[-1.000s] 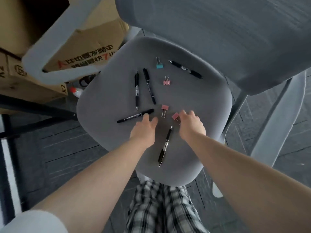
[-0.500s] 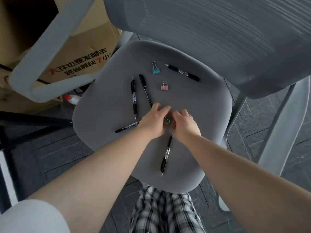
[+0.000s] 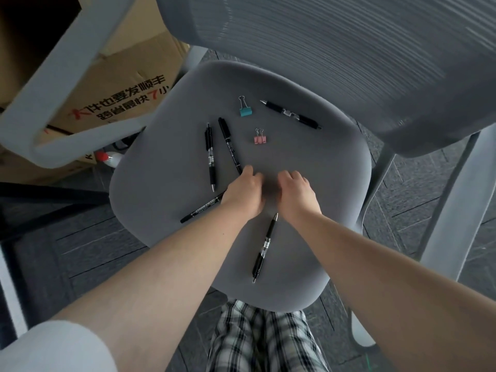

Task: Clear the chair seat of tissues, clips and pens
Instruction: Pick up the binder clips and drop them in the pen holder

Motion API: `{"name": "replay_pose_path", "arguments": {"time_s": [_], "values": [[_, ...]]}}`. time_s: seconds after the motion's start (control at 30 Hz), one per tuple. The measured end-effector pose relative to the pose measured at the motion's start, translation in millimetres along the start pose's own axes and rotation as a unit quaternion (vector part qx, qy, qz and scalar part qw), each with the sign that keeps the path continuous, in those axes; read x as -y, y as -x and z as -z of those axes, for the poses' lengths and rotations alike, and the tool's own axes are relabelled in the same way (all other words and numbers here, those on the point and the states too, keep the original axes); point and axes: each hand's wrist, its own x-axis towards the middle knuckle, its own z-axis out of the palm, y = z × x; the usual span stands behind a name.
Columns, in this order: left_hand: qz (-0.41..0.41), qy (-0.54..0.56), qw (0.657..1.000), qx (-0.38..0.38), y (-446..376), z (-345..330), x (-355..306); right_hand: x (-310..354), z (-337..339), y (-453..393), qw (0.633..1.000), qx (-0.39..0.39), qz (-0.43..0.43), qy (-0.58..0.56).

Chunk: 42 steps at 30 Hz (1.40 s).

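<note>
Hands are gathering clips: left hand (image 3: 245, 193) and right hand (image 3: 296, 193) curl closed, contents hidden. Next, pink clip (image 3: 259, 139) beyond fingertips needs pinching.

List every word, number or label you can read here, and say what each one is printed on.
"件也要发顺丰" in black after a red first character cut off by the armrest: cardboard box.
"跨省最快7小", the 7 in red, cut off at the edge: same box, line below.
"DOUBLE-MARKER", small, probable reading: marker under the left hand.
Labels on the other pens, such as the front pen: too small to read.
</note>
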Motion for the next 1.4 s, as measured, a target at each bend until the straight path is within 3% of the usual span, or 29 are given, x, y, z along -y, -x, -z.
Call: {"name": "replay_pose_path", "arguments": {"time_s": [0.27,0.47,0.77,1.0,1.4], "values": [[-0.003,0.054,0.999,-0.007,5.7,6.6,1.4,5.9,12.4,-6.8,0.999,-0.038,0.005,-0.016],[0.001,0.124,0.989,-0.081,0.6,46.4,11.5,20.0,22.5,-19.3,0.996,-0.066,-0.025,-0.063],[-0.013,0.041,0.993,-0.113,-81.3,88.2,35.2,44.6,31.6,-73.4,0.99,-0.105,0.052,-0.083],[-0.067,-0.103,0.991,-0.047,-119.2,95.3,29.8,37.5,20.7,-85.4,0.991,-0.088,0.093,-0.034],[-0.087,-0.106,0.99,-0.019,-109.5,83.2,29.6,15.7,13.7,-70.0,0.995,-0.067,0.06,-0.039]]}}
